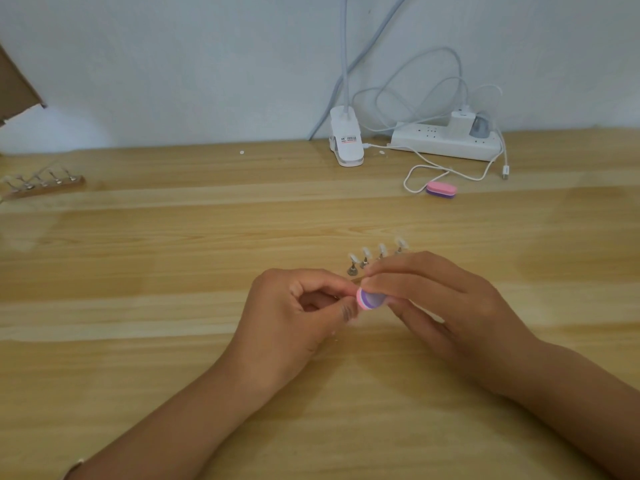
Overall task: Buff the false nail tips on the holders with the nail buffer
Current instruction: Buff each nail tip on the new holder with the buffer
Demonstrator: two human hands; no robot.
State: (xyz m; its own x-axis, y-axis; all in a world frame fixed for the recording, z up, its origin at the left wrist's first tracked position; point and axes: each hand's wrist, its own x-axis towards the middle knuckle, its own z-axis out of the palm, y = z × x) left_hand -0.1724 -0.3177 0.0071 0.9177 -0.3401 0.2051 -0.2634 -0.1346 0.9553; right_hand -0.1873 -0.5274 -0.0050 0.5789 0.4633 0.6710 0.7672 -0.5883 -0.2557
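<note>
My right hand (440,303) grips a small pink, white and purple nail buffer (369,299), its end turned toward the camera. My left hand (294,313) pinches something small between thumb and forefinger right against the buffer; my fingers hide what it is. Just behind my hands stands a row of several metal holders with clear false nail tips (375,256), partly covered by my right fingers. The hands meet over the wooden table (173,271).
A second pink and purple buffer (440,189) lies at the back right beside a white cable. A wooden base with more nail holders (43,183) sits at the far left. A white clip lamp (346,142) and a power strip (446,140) stand by the wall.
</note>
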